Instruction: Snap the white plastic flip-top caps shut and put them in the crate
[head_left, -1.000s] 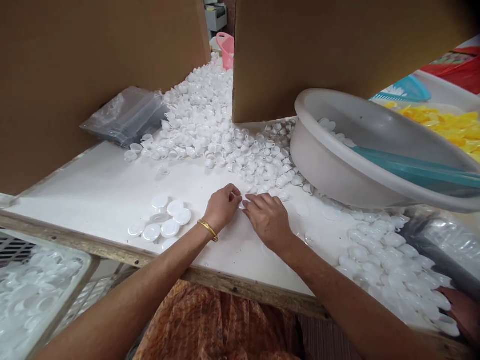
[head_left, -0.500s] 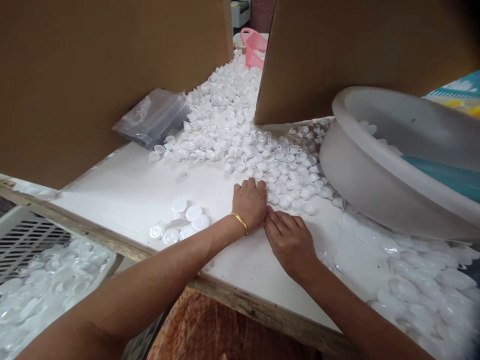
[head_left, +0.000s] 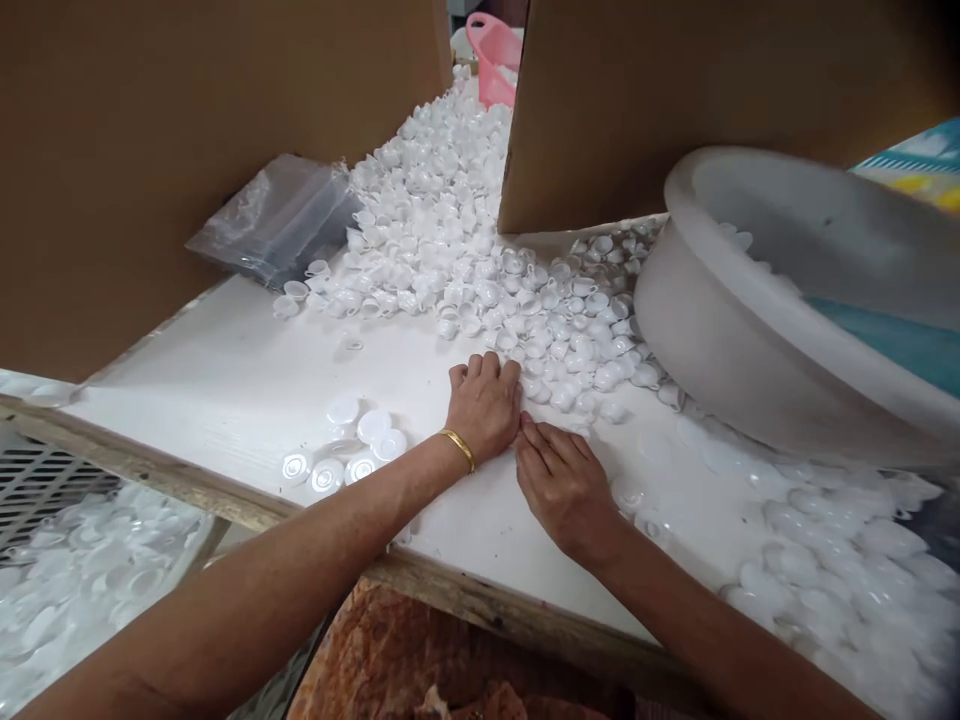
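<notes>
White cup pieces [head_left: 420,225], small, looped, glossy: one heap, too many to count, spread over the far part of the desk [head_left: 465,520], its near edge just beyond the fingers. Change noted: left hand [head_left: 486,402] turned knuckles-up, where a second ago its fingertips faced those of the right hand [head_left: 564,480] with a white piece between them; consequence, the meeting point is now covered, and whether that piece is gripped or joined cannot be judged. Left hand, one: fingers curled under, contents hidden. Right hand, one: fingers bunched, tips touching the left; contents likewise cannot be told. Bracelet [head_left: 459,447], gold-coloured, one, left wrist. White discs [head_left: 373,426], seven visible, grouped beside the left forearm, some overlapping. Translucent white pieces [head_left: 832,580], one pile, uncounted, beyond the right forearm. Grey basin [head_left: 697,350], one, tilted. Cardboard panels [head_left: 225,120], two. Clear plastic packet [head_left: 266,215], one, against the left panel. Pink basket [head_left: 491,85], one, far end. Pale crate [head_left: 82,478], one, lower left, filled with white pieces, uncounted.
</notes>
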